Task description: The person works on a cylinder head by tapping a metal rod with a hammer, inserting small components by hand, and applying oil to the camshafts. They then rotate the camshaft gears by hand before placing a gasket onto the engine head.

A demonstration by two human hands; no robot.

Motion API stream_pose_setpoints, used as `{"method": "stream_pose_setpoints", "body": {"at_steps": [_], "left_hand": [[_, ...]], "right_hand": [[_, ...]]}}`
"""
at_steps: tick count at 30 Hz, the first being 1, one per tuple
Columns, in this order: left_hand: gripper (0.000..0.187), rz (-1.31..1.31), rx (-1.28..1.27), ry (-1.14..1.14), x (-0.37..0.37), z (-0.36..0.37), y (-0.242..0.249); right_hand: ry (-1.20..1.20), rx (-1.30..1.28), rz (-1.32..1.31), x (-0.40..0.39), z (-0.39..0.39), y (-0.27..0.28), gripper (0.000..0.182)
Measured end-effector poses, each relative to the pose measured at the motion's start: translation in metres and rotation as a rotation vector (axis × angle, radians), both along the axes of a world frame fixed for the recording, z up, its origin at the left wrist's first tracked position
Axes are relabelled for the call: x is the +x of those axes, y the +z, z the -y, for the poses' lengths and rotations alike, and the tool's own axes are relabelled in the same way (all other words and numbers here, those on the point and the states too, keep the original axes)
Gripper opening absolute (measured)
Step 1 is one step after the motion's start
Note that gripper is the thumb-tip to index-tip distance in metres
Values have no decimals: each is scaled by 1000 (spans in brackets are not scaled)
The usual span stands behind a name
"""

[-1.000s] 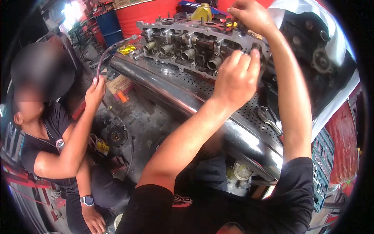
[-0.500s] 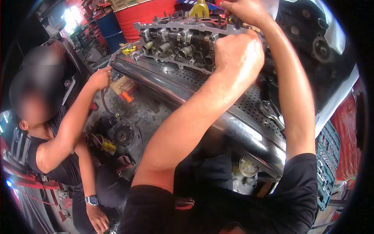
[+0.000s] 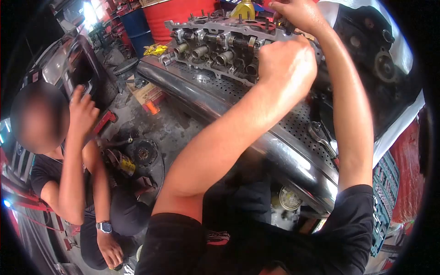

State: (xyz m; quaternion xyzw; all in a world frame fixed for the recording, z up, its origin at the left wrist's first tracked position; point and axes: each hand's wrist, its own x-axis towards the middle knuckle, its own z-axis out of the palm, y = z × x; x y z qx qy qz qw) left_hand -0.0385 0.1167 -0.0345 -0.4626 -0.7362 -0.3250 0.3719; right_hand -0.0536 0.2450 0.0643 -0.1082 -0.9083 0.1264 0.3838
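A metal cylinder head (image 3: 215,52) with springs and upright studs lies on a perforated metal bench (image 3: 293,121). My left hand (image 3: 288,64) is a closed fist at its right end, back of the hand towards me. Whatever those fingers hold is hidden. Above and just beyond it, my right hand (image 3: 298,14) is bent over the far right side of the head, near the studs. Its fingers are curled and partly cut off by the top edge; what they grip cannot be made out. A ratchet wrench (image 3: 322,136) lies on the bench below my right forearm.
A dark engine block (image 3: 362,59) stands on the right over white sheeting. An open socket set case (image 3: 385,197) is at lower right. A seated co-worker (image 3: 87,183) is on the left. Behind the head stand a yellow bottle (image 3: 244,10) and a red drum (image 3: 172,17).
The co-worker's raised hand has left the bench's end and moved back towards their face. My view has shifted slightly; both my hands stay at the right end of the cylinder head.
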Motion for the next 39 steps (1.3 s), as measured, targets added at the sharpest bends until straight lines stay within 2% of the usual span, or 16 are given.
{"method": "stream_pose_setpoints", "body": {"at_steps": [4, 6, 8, 10, 13, 16, 19, 22, 25, 27, 28, 29, 30, 31, 34, 39], "left_hand": [[24, 1, -69, -102, -6, 0, -5], [22, 32, 102, -83, 5, 3, -52], [20, 166, -75, -156, 15, 15, -124], [21, 292, 44, -186, 24, 31, -111], [25, 152, 183, -129, 22, 21, -50], [27, -21, 90, 24, 14, 7, -21], [23, 55, -23, 110, 10, 14, -3], [18, -16, -44, -27, 3, 7, -9], [14, 70, 36, -67, 7, 6, -48], [15, 168, -25, -135, 11, 11, -110], [16, 208, -80, -199, 10, 14, -138], [20, 323, -31, -201, 17, 25, -127], [21, 274, 15, -177, 16, 29, -107], [22, 239, 62, -152, 15, 31, -86], [26, 59, 146, -79, 6, 19, -35], [24, 79, -58, -26, 2, 1, -9]], "right_hand": [[44, -77, 7, 0, 2, -1, 24], [52, -102, 38, 6, 8, -1, 23], [47, -129, 47, 16, 18, 6, 23], [25, -80, 39, 4, 4, -2, 26], [-28, 29, 41, 3, 4, 3, 30], [-60, 20, 27, 4, 5, 1, 30], [-4, -30, 21, 0, -2, 0, 30], [44, -134, 55, 7, 8, 0, 29], [-4, -89, 65, 10, 16, 7, 27], [-16, 7, 16, 6, 7, 1, 26], [8, -51, 19, 7, 6, 1, 26], [38, -108, 25, 5, 7, 0, 26], [63, -167, 27, 4, 6, 0, 26], [59, 2, -43, -2, -6, -5, 25], [-4, -51, 40, 3, 5, 2, 24], [-1, -160, 67, 9, 19, 7, 23]]}}
